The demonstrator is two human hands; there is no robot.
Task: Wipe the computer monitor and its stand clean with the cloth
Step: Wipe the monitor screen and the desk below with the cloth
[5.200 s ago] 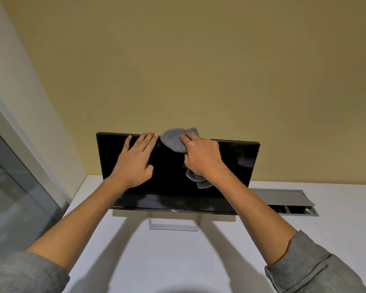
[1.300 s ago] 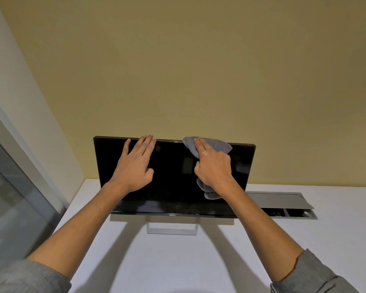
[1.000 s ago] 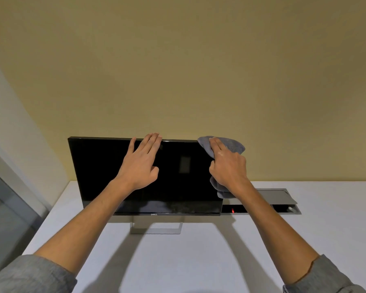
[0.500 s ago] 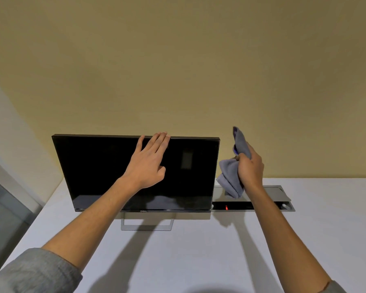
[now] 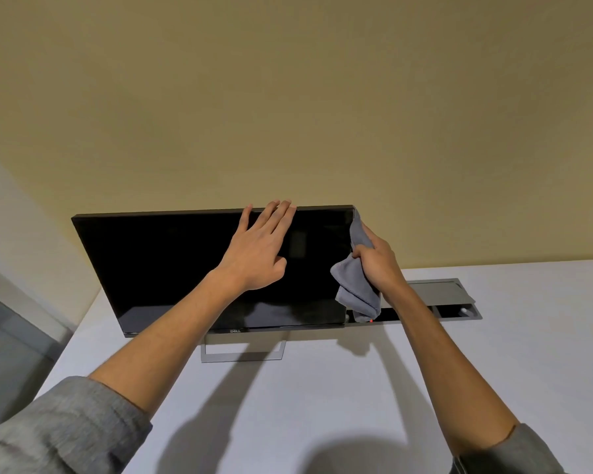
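Note:
A black monitor [image 5: 172, 268] with a dark screen stands on a silver frame stand [image 5: 243, 351] on the white desk. My left hand [image 5: 258, 252] lies flat on the screen, its straight fingertips reaching the top edge. My right hand [image 5: 377, 262] grips a grey cloth [image 5: 356, 285] and holds it against the monitor's right edge, near the top corner. Part of the cloth hangs loose below my hand.
The white desk [image 5: 322, 405] runs toward me. A grey cable tray with an open flap [image 5: 439, 295] is set into the desk behind and to the right of the monitor, showing a small red light. A yellow wall rises behind. A glass partition [image 5: 7, 354] stands at left.
My right hand has carried the cloth along the top edge to the right, off the corner, and now back against the right side edge. The left hand has stayed flat on the screen.

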